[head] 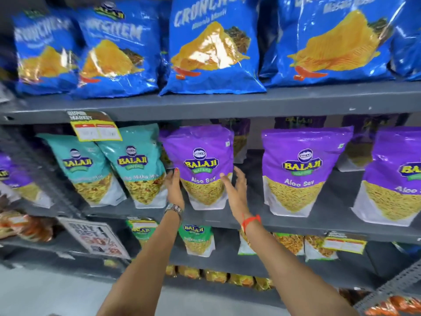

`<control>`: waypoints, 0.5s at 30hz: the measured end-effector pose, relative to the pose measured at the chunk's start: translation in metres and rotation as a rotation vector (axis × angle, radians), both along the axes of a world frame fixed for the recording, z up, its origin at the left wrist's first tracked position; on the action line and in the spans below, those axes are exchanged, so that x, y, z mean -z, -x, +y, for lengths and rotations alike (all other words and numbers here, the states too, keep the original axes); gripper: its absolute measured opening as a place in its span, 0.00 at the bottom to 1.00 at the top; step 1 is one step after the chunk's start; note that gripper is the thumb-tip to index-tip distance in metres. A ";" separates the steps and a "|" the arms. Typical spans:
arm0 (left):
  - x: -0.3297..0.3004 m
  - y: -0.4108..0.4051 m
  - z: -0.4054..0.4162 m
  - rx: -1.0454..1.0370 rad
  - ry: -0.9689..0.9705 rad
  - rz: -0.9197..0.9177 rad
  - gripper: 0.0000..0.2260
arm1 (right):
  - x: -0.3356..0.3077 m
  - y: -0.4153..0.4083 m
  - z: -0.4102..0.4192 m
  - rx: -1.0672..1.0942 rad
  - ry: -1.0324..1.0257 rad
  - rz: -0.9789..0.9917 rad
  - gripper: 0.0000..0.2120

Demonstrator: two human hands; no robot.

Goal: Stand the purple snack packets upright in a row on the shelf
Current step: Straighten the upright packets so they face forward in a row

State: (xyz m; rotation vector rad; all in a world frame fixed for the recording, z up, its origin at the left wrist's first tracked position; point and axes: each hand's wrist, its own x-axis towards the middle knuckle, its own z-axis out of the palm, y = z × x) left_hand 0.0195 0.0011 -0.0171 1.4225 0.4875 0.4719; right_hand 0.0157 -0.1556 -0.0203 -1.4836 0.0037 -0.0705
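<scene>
While both arms reach up to the middle shelf (227, 221), three purple Aloo Sev packets already stand upright along its front edge. Her left hand (174, 187) lies flat against the left side of the leftmost purple packet (200, 165), fingers together and extended. Her right hand (235, 190) hovers at that packet's lower right corner, fingers spread and loose, clamped on nothing; I cannot tell whether they touch the foil. This packet looks set in place and seems to be getting a last nudge. To its right a middle purple packet (300, 169) stands well apart, and a third purple packet (396, 179) stands beyond it, cut off by the frame edge. More purple packets sit behind in shadow. Two teal packets (134, 165) lean just beside the left hand. By my judgement the front row is mostly up, though its spacing is uneven.
</scene>
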 end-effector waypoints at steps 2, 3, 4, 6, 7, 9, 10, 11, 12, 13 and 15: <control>-0.001 -0.005 0.004 0.070 0.002 0.072 0.27 | -0.004 -0.009 0.006 -0.044 -0.024 0.054 0.35; -0.002 -0.007 0.004 0.090 0.081 0.069 0.25 | -0.002 -0.014 0.008 -0.079 -0.061 0.068 0.33; 0.001 -0.011 0.005 0.094 0.139 0.067 0.24 | 0.003 -0.020 0.010 -0.110 -0.093 0.073 0.29; 0.000 -0.012 0.001 0.138 0.202 0.082 0.24 | 0.006 -0.023 0.010 -0.144 -0.137 0.068 0.24; -0.001 -0.010 -0.003 0.167 0.207 0.087 0.25 | 0.004 -0.022 0.009 -0.138 -0.143 0.077 0.24; -0.005 -0.004 -0.010 0.187 0.203 0.081 0.26 | 0.004 -0.018 0.006 -0.137 -0.153 0.062 0.24; -0.004 -0.003 -0.012 0.192 0.205 0.075 0.25 | 0.005 -0.016 0.004 -0.124 -0.158 0.052 0.23; -0.006 0.000 -0.015 0.195 0.208 0.065 0.25 | 0.004 -0.012 0.003 -0.115 -0.173 0.055 0.20; -0.007 0.000 -0.017 0.197 0.210 0.059 0.24 | 0.008 -0.011 0.003 -0.102 -0.183 0.052 0.17; -0.008 0.003 -0.021 0.199 0.212 0.057 0.23 | 0.007 -0.008 0.001 -0.094 -0.203 0.057 0.15; -0.008 0.003 -0.024 0.206 0.228 0.048 0.23 | 0.003 -0.004 0.000 -0.087 -0.202 0.054 0.16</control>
